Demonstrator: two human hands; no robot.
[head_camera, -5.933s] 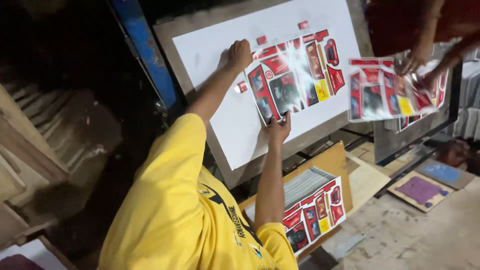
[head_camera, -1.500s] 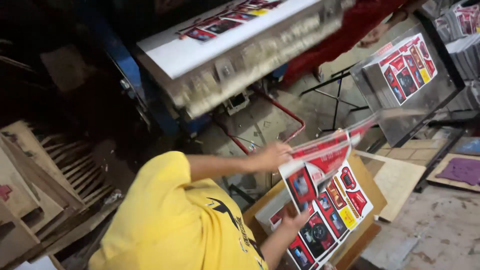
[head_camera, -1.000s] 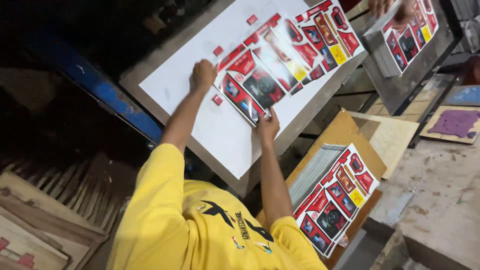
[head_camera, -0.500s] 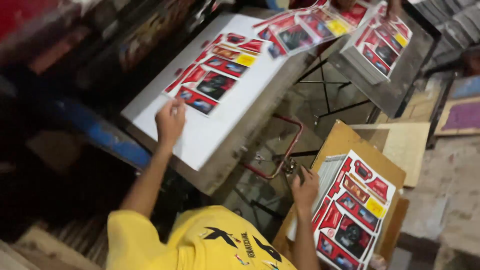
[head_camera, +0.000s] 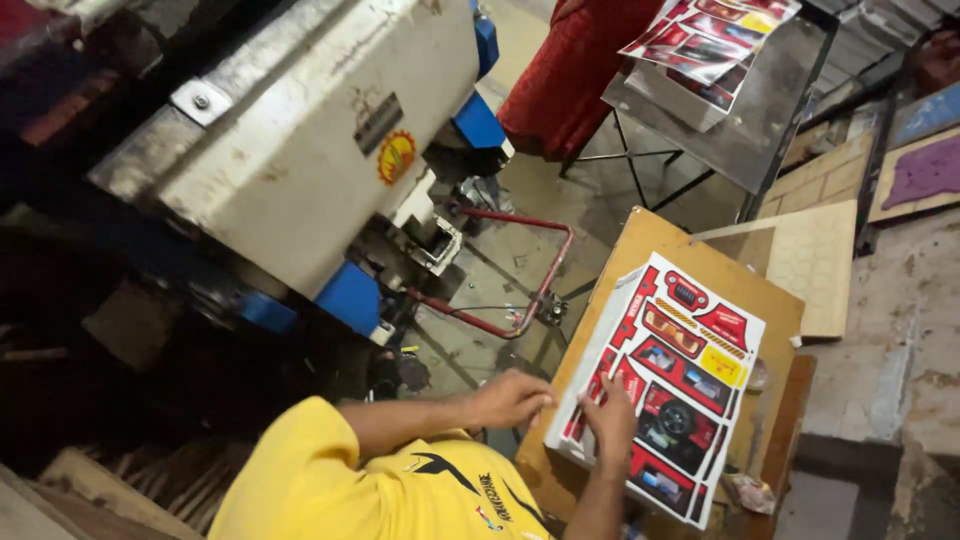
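A stack of red, black and yellow printed die-cut sheets (head_camera: 672, 385) lies on a brown wooden board (head_camera: 655, 238) at the lower right. My right hand (head_camera: 612, 420) rests on the stack's left edge, its fingers gripping the top sheet there. My left hand (head_camera: 510, 398) hovers just left of the board's edge with loosely curled fingers and holds nothing. Both arms come out of a yellow shirt (head_camera: 380, 490) at the bottom.
A large grey metal press with blue parts (head_camera: 300, 150) fills the upper left, its platen swung shut. A red bent pedal bar (head_camera: 520, 290) stands below it. A second pile of printed sheets (head_camera: 712, 35) lies on a metal table (head_camera: 765, 115), next to red cloth (head_camera: 570, 70).
The press platen with its white board and sheet has swung shut out of view. My left hand came off it and dropped toward the stack. My right hand stayed on the stack.
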